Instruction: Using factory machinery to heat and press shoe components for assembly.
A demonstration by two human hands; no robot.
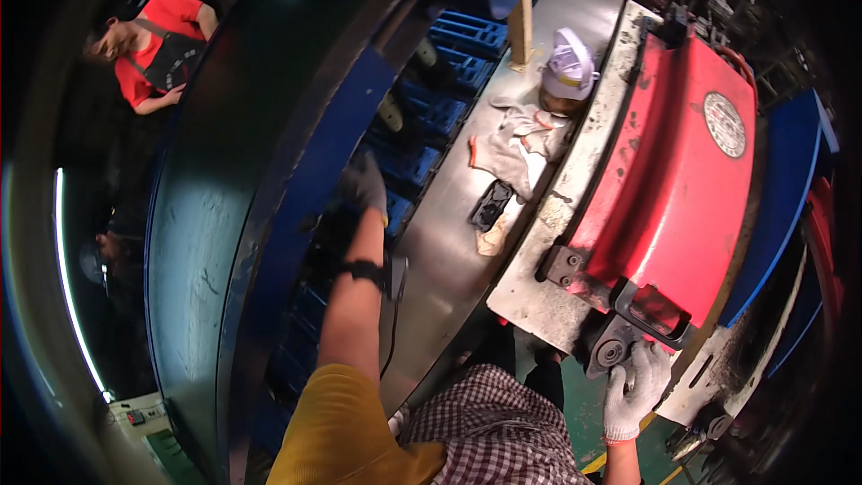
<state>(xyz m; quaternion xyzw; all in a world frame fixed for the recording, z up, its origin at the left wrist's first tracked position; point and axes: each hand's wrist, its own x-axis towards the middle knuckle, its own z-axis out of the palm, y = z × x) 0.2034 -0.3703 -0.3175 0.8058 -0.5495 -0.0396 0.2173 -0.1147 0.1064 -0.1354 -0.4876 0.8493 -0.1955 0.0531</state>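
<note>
Two gloves: a dark greyish one on the left hand (365, 185), a white one on the right hand (634, 390).
Left hand: stretched forward into shadow beside a blue panel (334, 121); its fingertips are lost in the dark, so I cannot tell whether it is open, closed or holding anything.
Crates: slatted blue ones (467, 32), ahead of the left hand and to its right.
Wrist: a black band (363, 270) just behind the left hand, with a yellow sleeve (346, 418) nearer the body.
Right hand: up against the black wheel (611, 353), fingers partly bent; I cannot tell whether it grips.
Handle: a black frame (684, 338) just ahead of the right hand.
Red cover: the curved red cover (669, 207) lies beyond the right hand, past the handle, with a round pale badge (725, 124) on it.
Metal table: between the two hands and running forward, the metal table (429, 247) bears a black object (491, 205), loose gloves (505, 160) and, farthest from the hands, a pale purple cap (567, 67).
Person: someone in a red shirt (172, 11), well beyond the left hand, to its left.
</note>
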